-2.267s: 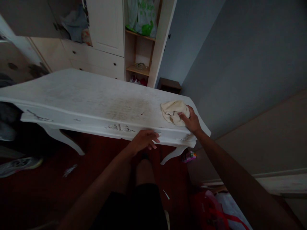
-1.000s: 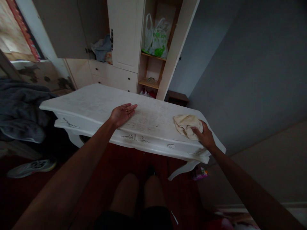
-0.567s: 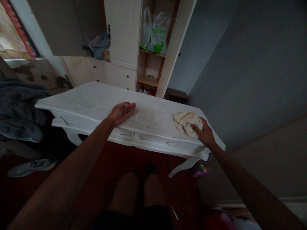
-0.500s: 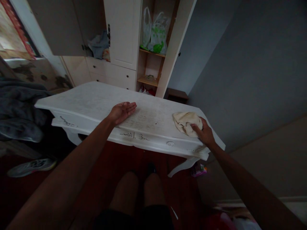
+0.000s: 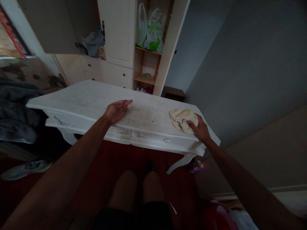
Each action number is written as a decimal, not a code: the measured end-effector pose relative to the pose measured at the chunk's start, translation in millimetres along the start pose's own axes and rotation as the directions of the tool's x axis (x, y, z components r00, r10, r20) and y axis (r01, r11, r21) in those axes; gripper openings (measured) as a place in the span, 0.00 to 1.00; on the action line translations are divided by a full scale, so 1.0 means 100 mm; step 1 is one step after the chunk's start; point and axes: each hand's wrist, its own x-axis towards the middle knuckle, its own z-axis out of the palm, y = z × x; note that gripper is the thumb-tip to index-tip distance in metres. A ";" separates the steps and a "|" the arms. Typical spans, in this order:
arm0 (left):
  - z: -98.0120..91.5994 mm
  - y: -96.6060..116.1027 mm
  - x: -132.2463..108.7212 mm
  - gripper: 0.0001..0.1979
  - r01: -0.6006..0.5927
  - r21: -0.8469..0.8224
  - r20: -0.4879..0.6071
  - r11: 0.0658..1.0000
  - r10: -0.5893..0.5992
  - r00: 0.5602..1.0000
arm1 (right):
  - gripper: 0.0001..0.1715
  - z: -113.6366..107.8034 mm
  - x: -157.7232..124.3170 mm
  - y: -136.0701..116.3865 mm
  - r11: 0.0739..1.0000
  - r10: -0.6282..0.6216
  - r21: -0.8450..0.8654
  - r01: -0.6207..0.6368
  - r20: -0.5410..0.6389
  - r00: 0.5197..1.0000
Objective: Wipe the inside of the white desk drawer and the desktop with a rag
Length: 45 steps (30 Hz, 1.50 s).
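A long white table (image 5: 79, 95) with carved drawer fronts stands in front of me, its top smudged with grey dirt around the middle. My right hand (image 5: 200, 128) grips a crumpled cream cloth (image 5: 181, 118) lying on the table's right end, thumb on top and the other fingers partly hidden behind it. Left of the smudged patch, my left hand (image 5: 117, 111) is over the front part of the tabletop, palm turned up and holding nothing. Its fingers are apart, the index finger stretched out and the others a little curled.
Behind the table stands a white wardrobe (image 5: 118, 35) with doors open and plastic bags (image 5: 153, 32) on a shelf. Grey clothing (image 5: 16, 108) is heaped at the left above a shoe (image 5: 25, 169). A small purple box (image 5: 196, 166) sits by the right table leg.
The whole view has shifted slightly, moving the scene a little left. The left hand's fingers have changed from held together to spread, with the index finger out. The right hand still grips the cloth.
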 end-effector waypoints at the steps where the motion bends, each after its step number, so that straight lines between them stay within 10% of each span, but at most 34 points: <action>1: 0.01 0.00 -0.01 0.08 -0.001 -0.008 -0.004 1.000 0.001 1.000 | 0.41 0.00 0.00 0.00 1.000 -0.001 0.002 0.001 0.001 1.000; 24: 0.15 -0.02 -0.04 0.15 -0.010 -0.049 -0.186 0.999 0.001 0.983 | 0.42 -0.03 -0.07 0.05 0.998 -0.021 0.067 0.021 0.006 1.000; 37: 0.05 -0.03 0.00 0.23 -0.021 -0.118 -0.055 0.993 0.015 0.998 | 0.30 0.02 -0.87 -0.68 0.986 -0.084 0.142 0.084 -0.003 0.996; 45: 0.05 -0.02 -0.02 0.11 -0.039 -0.091 -0.047 0.995 0.035 0.998 | 0.24 0.64 -1.37 -1.07 0.779 0.336 0.539 -0.320 0.071 0.939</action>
